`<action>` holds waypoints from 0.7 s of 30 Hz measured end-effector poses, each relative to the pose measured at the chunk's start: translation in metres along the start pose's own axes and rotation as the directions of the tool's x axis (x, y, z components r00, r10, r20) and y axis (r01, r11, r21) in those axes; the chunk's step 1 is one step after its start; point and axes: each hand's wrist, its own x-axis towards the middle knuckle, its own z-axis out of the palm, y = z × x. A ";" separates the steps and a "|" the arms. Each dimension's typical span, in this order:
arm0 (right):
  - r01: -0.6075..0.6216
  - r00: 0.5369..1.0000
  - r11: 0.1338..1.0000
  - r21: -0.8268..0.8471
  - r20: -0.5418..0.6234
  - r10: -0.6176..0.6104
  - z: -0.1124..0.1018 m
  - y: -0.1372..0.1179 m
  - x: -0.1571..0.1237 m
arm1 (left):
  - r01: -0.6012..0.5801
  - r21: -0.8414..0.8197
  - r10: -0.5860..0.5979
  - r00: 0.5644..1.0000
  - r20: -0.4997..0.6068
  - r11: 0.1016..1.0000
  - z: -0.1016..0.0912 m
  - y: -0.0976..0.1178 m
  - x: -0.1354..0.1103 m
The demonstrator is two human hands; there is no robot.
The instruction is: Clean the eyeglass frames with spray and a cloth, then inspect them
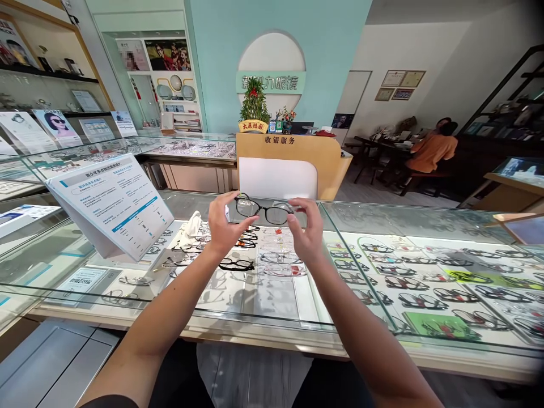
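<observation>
A pair of dark-rimmed eyeglasses (pixel 278 215) is raised level above the glass display case, its two lenses side by side. My left hand (pixel 224 225) pinches one end of the frame between thumb and fingers. At the other end, my right hand (pixel 306 229) grips it the same way. Beneath them, several more glasses lie in rows, among them a black-framed pair (pixel 237 264) and clear-framed pairs (pixel 280 258). A crumpled pale cloth (pixel 194 224) sits left of my left hand.
A printed tent sign (pixel 114 204) stands on the case at left. The glass-topped case (pixel 425 212) runs on to the right, with several frames inside. Behind it are a white chair back (pixel 278 177) and a wooden cashier counter (pixel 331 156). A person in orange (pixel 431 148) sits farther back.
</observation>
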 end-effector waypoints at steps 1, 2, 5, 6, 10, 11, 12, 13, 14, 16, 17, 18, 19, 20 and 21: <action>0.039 0.999 0.999 -0.031 -0.017 -0.039 0.003 -0.001 -0.004 | 0.028 -0.001 -0.028 0.999 -0.038 1.000 0.000 0.001 0.000; 0.067 0.998 0.996 -0.053 -0.018 -0.068 0.005 -0.001 -0.007 | 0.042 -0.004 -0.042 0.997 -0.070 0.999 0.000 0.002 0.000; 0.103 0.995 0.990 -0.100 -0.004 -0.104 0.012 -0.001 -0.016 | 0.043 -0.004 -0.043 0.991 -0.125 0.999 0.000 0.007 0.000; 0.115 0.993 0.986 -0.121 -0.009 -0.117 0.014 -0.002 -0.016 | 0.044 0.003 -0.043 0.990 -0.137 0.999 -0.001 0.009 0.002; 0.225 0.971 0.948 -0.226 -0.030 -0.238 0.011 -0.017 0.004 | 0.044 0.007 -0.042 0.984 -0.170 0.999 -0.004 0.022 0.022; 0.248 0.965 0.938 -0.243 -0.026 -0.261 0.009 -0.024 0.015 | 0.035 -0.001 -0.034 0.983 -0.181 0.999 -0.005 0.027 0.032; 0.260 0.962 0.933 -0.250 -0.018 -0.273 0.005 -0.032 0.027 | 0.024 -0.006 -0.025 0.981 -0.194 1.000 -0.007 0.032 0.043; 0.259 0.963 0.933 -0.249 -0.013 -0.271 0.002 -0.042 0.040 | 0.017 -0.005 -0.017 0.978 -0.206 1.000 -0.009 0.039 0.055; 0.250 0.966 0.937 -0.242 -0.007 -0.259 -0.002 -0.052 0.052 | 0.014 0.002 -0.013 0.976 -0.215 1.000 -0.011 0.045 0.067; 0.213 0.976 0.953 -0.214 -0.002 -0.218 -0.009 -0.071 0.073 | 0.023 0.026 -0.017 0.975 -0.220 0.999 -0.016 0.060 0.089; 0.190 0.981 0.961 -0.202 -0.004 -0.194 -0.012 -0.080 0.082 | 0.034 0.037 -0.025 0.976 -0.214 0.999 -0.019 0.067 0.098; 0.168 0.985 0.966 -0.196 -0.006 -0.172 -0.014 -0.087 0.088 | 0.046 0.044 -0.036 0.977 -0.211 0.998 -0.021 0.074 0.105; 0.150 0.988 0.969 -0.195 -0.013 -0.155 -0.016 -0.093 0.092 | 0.058 0.048 -0.047 0.977 -0.207 0.997 -0.023 0.080 0.110; 0.135 0.990 0.971 -0.198 -0.025 -0.142 -0.017 -0.098 0.094 | 0.070 0.049 -0.059 0.978 -0.201 0.996 -0.024 0.085 0.113; 0.120 0.991 0.971 -0.204 -0.039 -0.131 -0.017 -0.101 0.094 | 0.083 0.050 -0.072 0.978 -0.196 0.995 -0.025 0.089 0.114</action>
